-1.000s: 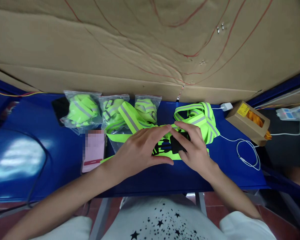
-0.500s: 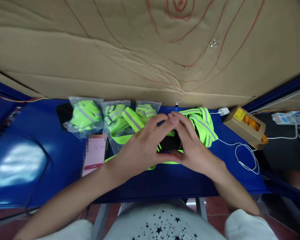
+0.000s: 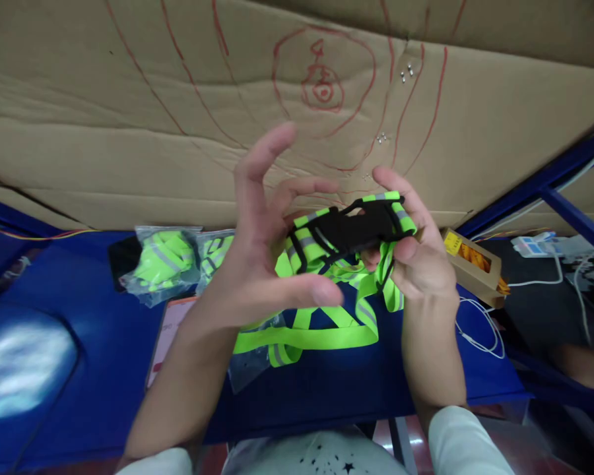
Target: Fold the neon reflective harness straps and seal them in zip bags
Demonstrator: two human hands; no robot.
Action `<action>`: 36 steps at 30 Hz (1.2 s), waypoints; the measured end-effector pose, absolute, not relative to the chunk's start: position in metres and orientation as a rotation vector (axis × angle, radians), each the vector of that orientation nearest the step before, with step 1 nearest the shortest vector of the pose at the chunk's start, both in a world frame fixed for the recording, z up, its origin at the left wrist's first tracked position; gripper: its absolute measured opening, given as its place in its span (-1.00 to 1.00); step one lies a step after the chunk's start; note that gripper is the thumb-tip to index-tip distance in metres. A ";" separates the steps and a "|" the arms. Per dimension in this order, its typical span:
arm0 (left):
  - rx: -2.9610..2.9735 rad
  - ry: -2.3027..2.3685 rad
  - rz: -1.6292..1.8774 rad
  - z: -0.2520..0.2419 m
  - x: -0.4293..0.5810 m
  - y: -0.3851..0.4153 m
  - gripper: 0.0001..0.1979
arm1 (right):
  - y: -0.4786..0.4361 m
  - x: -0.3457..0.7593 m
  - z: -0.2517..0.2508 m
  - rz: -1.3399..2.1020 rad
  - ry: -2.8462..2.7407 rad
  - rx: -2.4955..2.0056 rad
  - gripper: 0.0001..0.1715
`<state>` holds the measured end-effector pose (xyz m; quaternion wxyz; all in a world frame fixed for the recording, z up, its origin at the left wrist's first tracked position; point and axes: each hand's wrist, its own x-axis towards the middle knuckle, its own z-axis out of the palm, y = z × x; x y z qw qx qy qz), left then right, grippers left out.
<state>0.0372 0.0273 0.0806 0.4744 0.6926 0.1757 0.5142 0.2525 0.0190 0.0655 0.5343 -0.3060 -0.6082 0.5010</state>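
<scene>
A neon-yellow reflective strap with a black plastic buckle (image 3: pixel 363 229) is raised above the table, its fastener lying roughly level. My right hand (image 3: pixel 423 257) pinches the strap near the buckle's right end, thumb in front and index finger stretched upward. To the left, my left hand (image 3: pixel 262 231) is open, thumb and fingers spread wide around the buckle's other end. Whether its palm touches the webbing there I cannot tell. Below the hands, loose yellow webbing (image 3: pixel 309 338) hangs and loops over the blue table, partly over a clear plastic bag (image 3: pixel 250 369).
Bagged yellow straps (image 3: pixel 164 260) lie at the back left, a dark flat object behind them. A phone (image 3: pixel 165 330) is partly under my left forearm. At right are a cardboard box (image 3: pixel 480 267) and a white cable (image 3: pixel 490 330). Cardboard (image 3: pixel 178 165) walls the back; another person's arm (image 3: pixel 584 369) shows at far right.
My hands were together low over the table. Now they are raised and apart, the buckle lifted into sight in the right hand, the left fingers spread. The view has tilted upward.
</scene>
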 end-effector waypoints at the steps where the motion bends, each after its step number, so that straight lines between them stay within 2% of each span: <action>1: 1.646 0.386 1.163 0.077 0.035 0.033 0.10 | 0.019 0.249 0.064 1.204 -1.391 -0.732 0.09; 4: 1.560 0.343 0.939 0.063 0.028 0.049 -0.01 | 0.021 0.245 0.060 1.254 -1.273 -0.720 -0.01; 8: 1.465 0.235 0.750 0.048 0.022 0.061 -0.13 | 0.023 0.247 0.052 1.510 -1.189 -0.633 -0.08; 9: 1.465 0.243 0.734 0.047 0.021 0.061 -0.20 | 0.023 0.248 0.051 1.556 -1.185 -0.621 -0.09; 11: 1.515 0.302 0.706 0.048 0.019 0.060 -0.47 | 0.024 0.246 0.048 1.539 -1.183 -0.640 -0.10; 13: 1.612 0.357 0.689 0.052 0.020 0.056 -0.74 | 0.024 0.242 0.046 1.403 -1.192 -0.690 -0.15; 15: 1.718 0.394 0.729 0.055 0.022 0.053 -0.89 | 0.023 0.239 0.045 1.222 -1.215 -0.748 -0.20; 22: 1.804 0.622 1.094 0.044 0.048 0.049 -0.78 | 0.021 0.235 0.054 0.727 -1.410 -0.980 -0.30; 28: 1.835 0.756 1.349 0.049 0.059 0.039 -0.57 | 0.023 0.217 0.071 0.598 -1.496 -1.019 -0.41; 30: 1.891 0.798 1.340 0.052 0.058 0.040 -0.48 | 0.024 0.210 0.071 0.592 -1.488 -1.018 -0.44; 32: 1.902 0.809 1.290 0.052 0.056 0.043 -0.49 | 0.026 0.205 0.069 0.587 -1.479 -1.000 -0.47; 34: 1.855 0.812 1.262 0.048 0.056 0.048 -0.59 | 0.031 0.206 0.068 0.574 -1.497 -0.964 -0.49; 36: 1.801 0.822 1.242 0.042 0.055 0.054 -0.67 | 0.036 0.213 0.068 0.596 -1.569 -0.918 -0.43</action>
